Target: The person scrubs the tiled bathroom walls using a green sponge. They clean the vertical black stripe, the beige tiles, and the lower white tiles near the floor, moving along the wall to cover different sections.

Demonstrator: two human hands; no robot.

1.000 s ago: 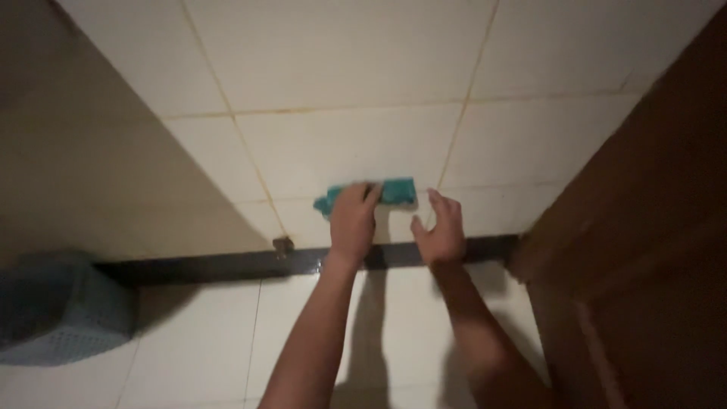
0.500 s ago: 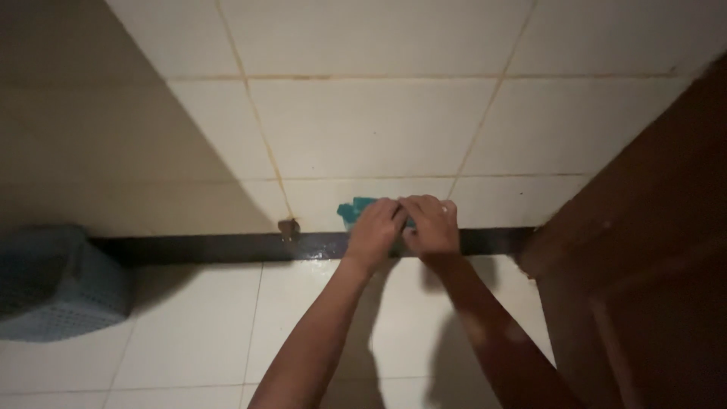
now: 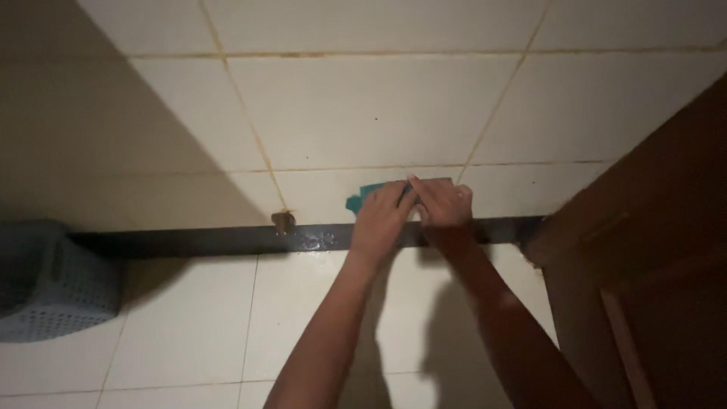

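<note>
Cloth (image 3: 362, 198), teal, lay pressed against the wall tile (image 3: 363, 106) just above the dark baseboard (image 3: 212, 241), my left hand (image 3: 381, 220) and right hand (image 3: 443, 204) both closed over it, wiping apparently unfinished.

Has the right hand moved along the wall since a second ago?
Yes. The right hand has closed in on the left hand over the teal cloth, away from the wooden door.
</note>
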